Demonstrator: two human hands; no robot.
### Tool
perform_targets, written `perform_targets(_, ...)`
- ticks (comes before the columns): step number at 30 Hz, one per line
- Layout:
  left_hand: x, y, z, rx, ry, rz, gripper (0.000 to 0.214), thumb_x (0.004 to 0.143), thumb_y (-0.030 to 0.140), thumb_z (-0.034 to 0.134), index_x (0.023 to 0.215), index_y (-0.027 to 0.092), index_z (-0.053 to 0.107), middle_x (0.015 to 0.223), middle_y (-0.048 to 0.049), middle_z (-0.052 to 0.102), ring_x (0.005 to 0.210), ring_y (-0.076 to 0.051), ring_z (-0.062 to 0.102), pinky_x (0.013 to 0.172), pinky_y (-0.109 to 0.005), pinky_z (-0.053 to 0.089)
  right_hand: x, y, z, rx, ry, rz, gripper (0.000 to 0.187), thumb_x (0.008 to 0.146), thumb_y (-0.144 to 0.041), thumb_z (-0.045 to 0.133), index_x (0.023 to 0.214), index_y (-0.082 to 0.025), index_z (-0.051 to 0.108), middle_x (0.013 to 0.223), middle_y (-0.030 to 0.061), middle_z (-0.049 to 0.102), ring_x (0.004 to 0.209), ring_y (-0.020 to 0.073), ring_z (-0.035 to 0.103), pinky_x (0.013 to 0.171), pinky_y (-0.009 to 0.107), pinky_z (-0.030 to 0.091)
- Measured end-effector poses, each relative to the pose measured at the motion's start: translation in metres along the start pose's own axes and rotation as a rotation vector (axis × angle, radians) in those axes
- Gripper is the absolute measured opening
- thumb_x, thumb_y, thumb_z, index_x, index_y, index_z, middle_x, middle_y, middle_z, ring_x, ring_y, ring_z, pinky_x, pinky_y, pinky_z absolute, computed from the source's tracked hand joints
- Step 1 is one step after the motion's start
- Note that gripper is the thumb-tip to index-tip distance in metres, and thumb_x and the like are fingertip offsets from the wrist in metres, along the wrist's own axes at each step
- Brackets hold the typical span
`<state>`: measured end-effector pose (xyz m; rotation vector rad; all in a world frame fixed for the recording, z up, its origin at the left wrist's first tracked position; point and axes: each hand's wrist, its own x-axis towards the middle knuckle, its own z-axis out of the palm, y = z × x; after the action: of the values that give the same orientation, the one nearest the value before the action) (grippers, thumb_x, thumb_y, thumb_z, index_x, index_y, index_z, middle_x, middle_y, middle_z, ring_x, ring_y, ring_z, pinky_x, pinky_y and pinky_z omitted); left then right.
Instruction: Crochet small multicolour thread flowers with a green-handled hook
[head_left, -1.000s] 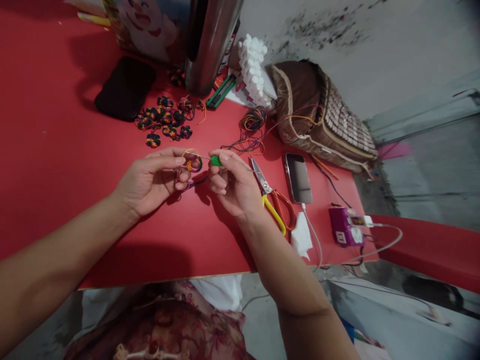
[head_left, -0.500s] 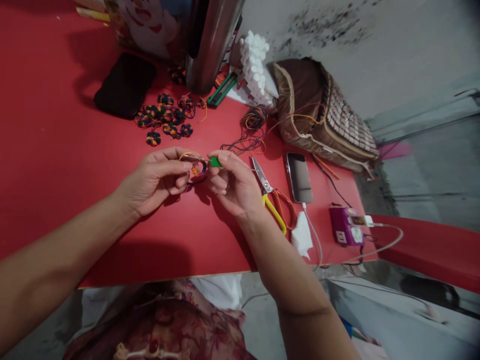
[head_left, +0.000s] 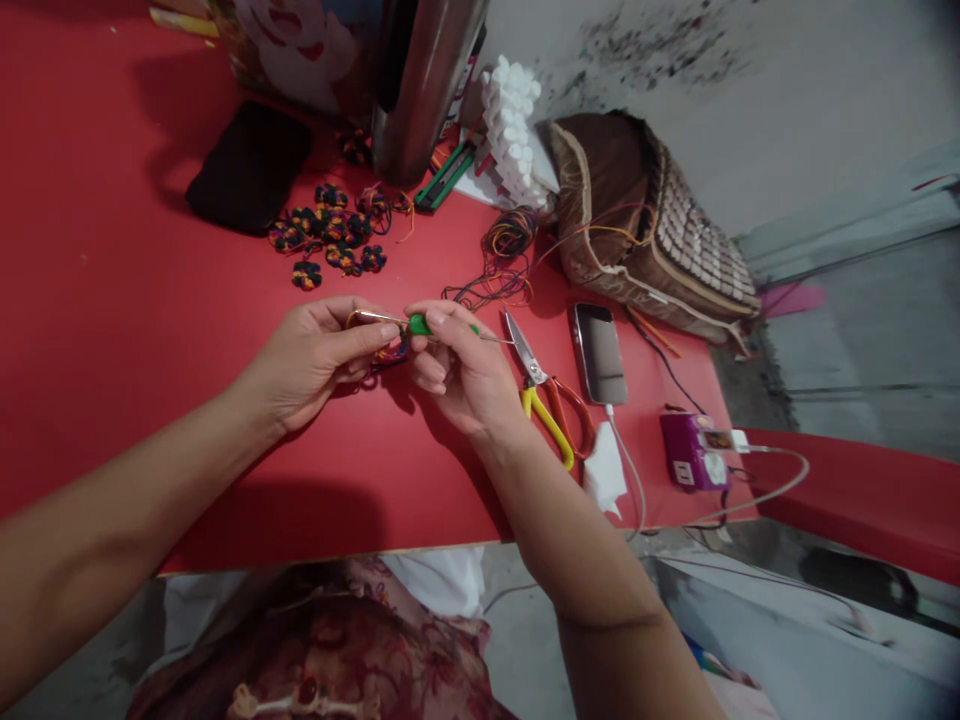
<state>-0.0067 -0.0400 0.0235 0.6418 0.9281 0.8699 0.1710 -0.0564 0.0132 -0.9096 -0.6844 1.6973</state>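
Note:
My right hand (head_left: pixel 457 355) is closed around a crochet hook (head_left: pixel 420 324) with a green handle; its metal shaft points left over my left hand (head_left: pixel 337 345). Pinched in the left fingers is a small piece of multicoloured yarn crochet (head_left: pixel 391 347), partly hidden by the thumb. An orange strand loops near the hook's tip. Beyond the hands, a loose tangle of dark and orange yarn (head_left: pixel 510 235) lies on the red table (head_left: pixel 97 330). Several finished crochet flowers (head_left: pixel 330 228) are heaped to the upper left.
Scissors (head_left: pixel 536 375) lie right of my right hand, with a charging phone (head_left: pixel 598 355) beyond. A green cutter (head_left: pixel 445 178), metal flask (head_left: pixel 424 90), black pouch (head_left: pixel 251 168) and brown bag (head_left: pixel 645 220) stand farther back. A purple power adapter (head_left: pixel 694 452) sits near the right edge.
The crochet hook and my right hand have shifted slightly left, and the hook's tip lies farther over the left fingers. The left thumb now covers more of the crochet piece.

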Motion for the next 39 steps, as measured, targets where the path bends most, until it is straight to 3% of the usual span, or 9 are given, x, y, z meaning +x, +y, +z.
perform_targets(13,0.001,0.002,-0.002,-0.040,0.020,-0.033,0.023,0.063,0.018,0.097,0.070,0.016,0.075,0.059,0.0001,0.064,0.043,-0.007,0.048,0.043,-0.021,0.047,-0.005,0.001,0.009,-0.055,0.051,-0.078,0.020,0.088,-0.036,0.092,0.095,-0.021,0.081,0.071,-0.0055,0.068,0.050,0.0052,0.042,0.044,0.020,0.033)
perform_targets(21,0.002,0.004,-0.003,-0.091,0.002,-0.033,0.014,0.068,0.012,0.090,0.070,0.014,0.076,0.059,-0.0003,0.058,0.045,-0.005,0.045,0.041,-0.014,0.034,-0.007,0.005,0.014,-0.087,0.045,-0.206,0.023,0.090,-0.042,0.093,0.098,-0.024,0.082,0.074,-0.0041,0.070,0.053,0.0072,0.049,0.048,0.022,0.042)
perform_targets(28,0.002,0.002,-0.001,-0.086,-0.018,-0.023,0.020,0.065,0.012,0.091,0.071,0.014,0.072,0.058,0.0022,0.057,0.044,-0.004,0.043,0.041,-0.014,0.033,-0.004,-0.002,0.006,-0.094,0.069,-0.139,0.018,0.090,-0.036,0.088,0.092,-0.021,0.080,0.071,-0.0045,0.067,0.049,0.0054,0.041,0.043,0.021,0.033)
perform_targets(32,0.002,0.001,0.000,-0.058,-0.023,-0.009,0.021,0.063,0.013,0.090,0.072,0.016,0.071,0.056,0.0026,0.058,0.043,-0.005,0.043,0.041,-0.016,0.035,-0.003,-0.002,0.004,-0.060,0.018,-0.104,0.019,0.088,-0.036,0.089,0.092,-0.020,0.080,0.069,-0.0049,0.067,0.046,0.0045,0.038,0.042,0.020,0.032)
perform_targets(39,0.001,0.000,0.001,-0.051,-0.016,0.036,0.024,0.065,0.016,0.093,0.074,0.017,0.071,0.058,0.0033,0.060,0.044,-0.005,0.043,0.042,-0.017,0.037,-0.005,-0.002,0.006,-0.056,0.051,-0.072,0.016,0.091,-0.034,0.086,0.092,-0.020,0.077,0.070,-0.0055,0.066,0.046,0.0042,0.036,0.041,0.019,0.030)
